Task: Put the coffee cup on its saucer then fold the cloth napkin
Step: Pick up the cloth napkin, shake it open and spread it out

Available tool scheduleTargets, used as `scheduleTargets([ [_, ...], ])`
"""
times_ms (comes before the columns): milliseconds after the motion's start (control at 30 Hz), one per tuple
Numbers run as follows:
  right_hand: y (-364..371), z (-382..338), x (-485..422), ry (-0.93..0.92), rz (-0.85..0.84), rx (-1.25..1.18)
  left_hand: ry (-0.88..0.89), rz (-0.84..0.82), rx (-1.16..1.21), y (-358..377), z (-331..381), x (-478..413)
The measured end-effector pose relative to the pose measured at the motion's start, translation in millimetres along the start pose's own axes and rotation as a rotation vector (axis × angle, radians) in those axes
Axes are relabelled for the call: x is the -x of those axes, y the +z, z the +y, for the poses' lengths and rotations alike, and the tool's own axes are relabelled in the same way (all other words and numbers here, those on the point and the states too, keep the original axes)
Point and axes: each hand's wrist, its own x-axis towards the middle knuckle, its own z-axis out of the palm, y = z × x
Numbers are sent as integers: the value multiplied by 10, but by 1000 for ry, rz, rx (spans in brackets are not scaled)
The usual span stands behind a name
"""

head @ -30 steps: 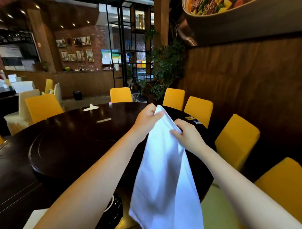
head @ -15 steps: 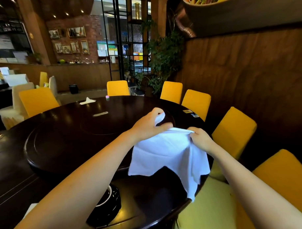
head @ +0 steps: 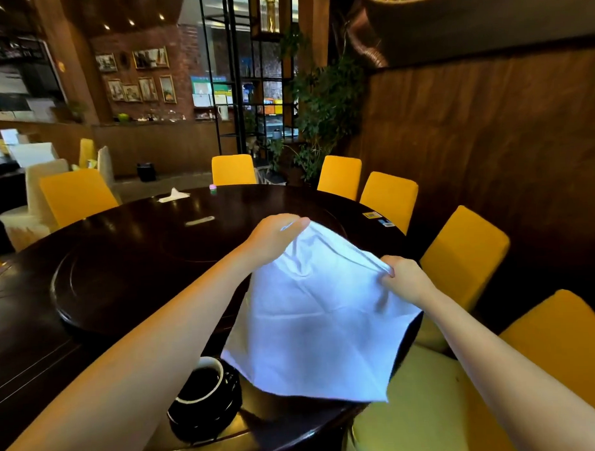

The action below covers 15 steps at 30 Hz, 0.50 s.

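Left hand (head: 273,238) and right hand (head: 404,279) each pinch a top corner of the white cloth napkin (head: 319,312), spread above the dark surface (head: 122,265). Below the left forearm, the black coffee cup (head: 200,385) sits on its saucer (head: 208,420). Folding appears next: lay the napkin flat, bring edges together.

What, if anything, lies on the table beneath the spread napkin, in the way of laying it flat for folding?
Nearly nothing: both hands, left hand and right hand, hold the napkin over bare dark table. Only the black cup on its saucer sits close beside its lower left corner.
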Motion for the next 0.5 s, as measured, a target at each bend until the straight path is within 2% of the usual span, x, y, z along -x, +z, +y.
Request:
scheduleTargets([
  [167,-14,-307,37,-132,-22,-285,-50,104,194,107,122,-79],
  [267,-28,-390,-28,-164,60,-301,-104,233,293,175,162,-139],
  [333,-77,-400,-35,-137,57,-340,-139,253,354,204,188,-161],
  [400,-149,-464,32,-156,-2,-401,-166,186,382,222,233,-144],
  [500,-206,-682,116,-281,-53,-490,-144,-18,347,311,262,-145],
])
